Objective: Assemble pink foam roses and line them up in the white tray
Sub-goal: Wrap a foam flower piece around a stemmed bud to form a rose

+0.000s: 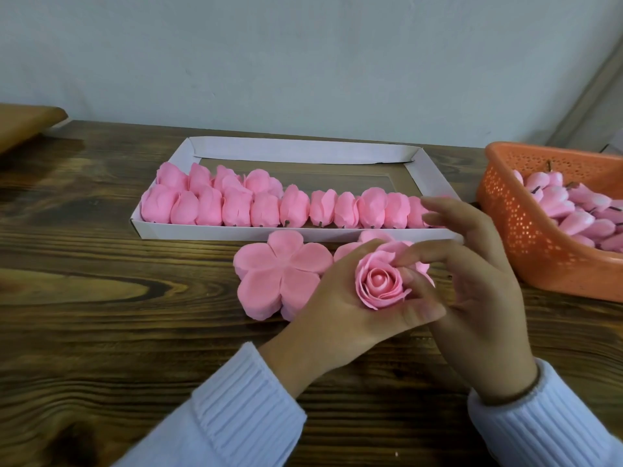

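Note:
My left hand (pixel 340 308) cups a pink foam rose (pixel 381 281), fingers curled under it and the thumb along its front. My right hand (pixel 472 274) pinches the rose's outer petals at the right side with forefinger and thumb, its other fingers spread above. Behind the hands lies the white tray (pixel 215 232), where a full front row of finished roses (pixel 236 207) lies on its side, with a short second row (pixel 215 178) at the back left. A stack of flat five-lobed pink petal sheets (pixel 279 274) rests on the table, left of my hands.
An orange perforated basket (pixel 526 237) at the right holds several pink rose buds (pixel 580 210) with dark stems. More petal sheets (pixel 347 251) lie partly hidden behind my left hand. A brown wooden piece (pixel 23 123) sits at the far left edge.

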Available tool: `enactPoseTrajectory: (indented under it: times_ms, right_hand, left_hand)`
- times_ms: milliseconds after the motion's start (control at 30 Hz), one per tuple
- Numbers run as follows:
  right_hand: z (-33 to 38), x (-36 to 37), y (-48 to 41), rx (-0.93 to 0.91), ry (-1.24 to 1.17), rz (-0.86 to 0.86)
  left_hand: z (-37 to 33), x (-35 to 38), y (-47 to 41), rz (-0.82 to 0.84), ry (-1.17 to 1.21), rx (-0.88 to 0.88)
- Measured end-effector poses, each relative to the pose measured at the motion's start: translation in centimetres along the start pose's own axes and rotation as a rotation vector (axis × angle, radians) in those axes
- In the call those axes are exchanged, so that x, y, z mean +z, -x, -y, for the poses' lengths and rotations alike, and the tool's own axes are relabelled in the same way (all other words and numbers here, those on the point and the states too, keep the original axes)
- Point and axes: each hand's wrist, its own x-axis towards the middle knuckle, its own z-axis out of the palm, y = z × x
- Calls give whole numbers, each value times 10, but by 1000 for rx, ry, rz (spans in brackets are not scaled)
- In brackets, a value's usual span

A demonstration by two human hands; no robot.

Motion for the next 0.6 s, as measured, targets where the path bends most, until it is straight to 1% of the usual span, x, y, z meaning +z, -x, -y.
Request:
enactPoseTrajectory:
  times_ms: [300,467,600]
  right_hand:
    - [-2,-2,-1,-14,-15,51]
    - [-2,-3,0,-22,6,-13]
    - [-2,-3,-1,-4,13,-44]
  left_hand:
    - [4,0,-1,26,64,-21]
    - [3,-3,-1,-30,18,1]
    - [-3,-1,-2,-69,99,56]
